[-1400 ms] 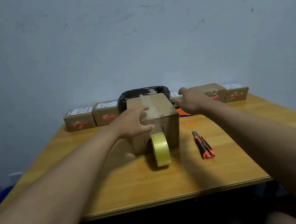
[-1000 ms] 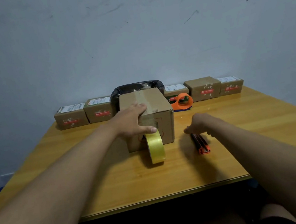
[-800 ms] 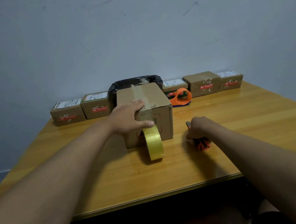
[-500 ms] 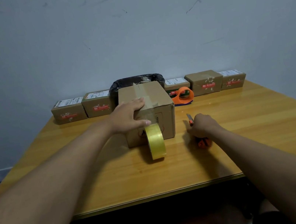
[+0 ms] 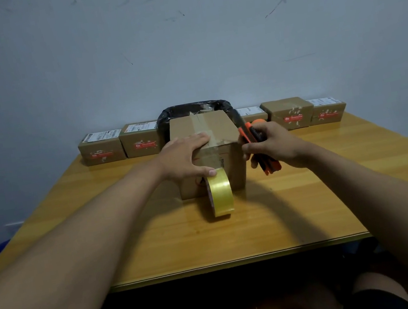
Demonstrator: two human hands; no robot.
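Stretching across the middle of the frame as a glossy yellow-brown wooden table (image 5: 312,204), backing onto a scuffed pale grey-blue wall (image 5: 179,38) filling the upper half. Lining up along the far table edge, left of centre, as a small brown cardboard parcel with a white label and red print (image 5: 101,149) and a like second parcel (image 5: 140,140) just beside it. Lining up right of centre as a partly hidden white-labelled parcel (image 5: 251,113), a plain-topped brown parcel (image 5: 288,113) and an end parcel (image 5: 327,110). Gaping at centre as a black bag-lined bin (image 5: 190,107). Standing on edge mid-frame as a roll of yellowish packing tape (image 5: 221,194).
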